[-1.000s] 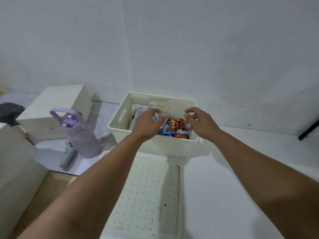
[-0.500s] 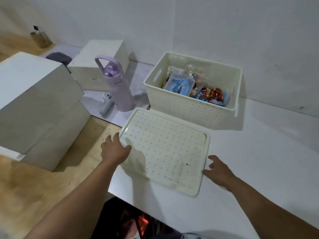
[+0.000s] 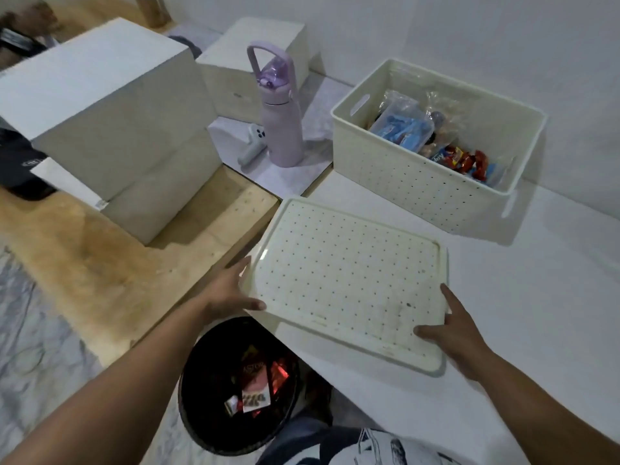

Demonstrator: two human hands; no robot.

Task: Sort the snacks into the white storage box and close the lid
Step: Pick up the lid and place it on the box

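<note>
The white storage box [image 3: 412, 189] stands open at the back right of the white table, with bagged snacks [image 3: 402, 125] and red and blue wrapped sweets [image 3: 464, 161] inside. Its perforated white lid [image 3: 345, 276] lies flat in front of the box, near the table's front edge. My left hand [image 3: 231, 290] grips the lid's near-left corner, thumb on top. My right hand [image 3: 453, 330] holds the near-right corner, thumb on the lid and forefinger along its right edge.
A lilac water bottle [image 3: 280, 109] and a small white remote [image 3: 250, 146] stand left of the box. Two pale cartons [image 3: 110, 122] sit on a wooden bench at the left. A black bin [image 3: 235, 384] with wrappers is below the table edge.
Both hands left the box and came down to the lid; since half a second ago they have closed on its two near corners. The camera view has tilted down and left.
</note>
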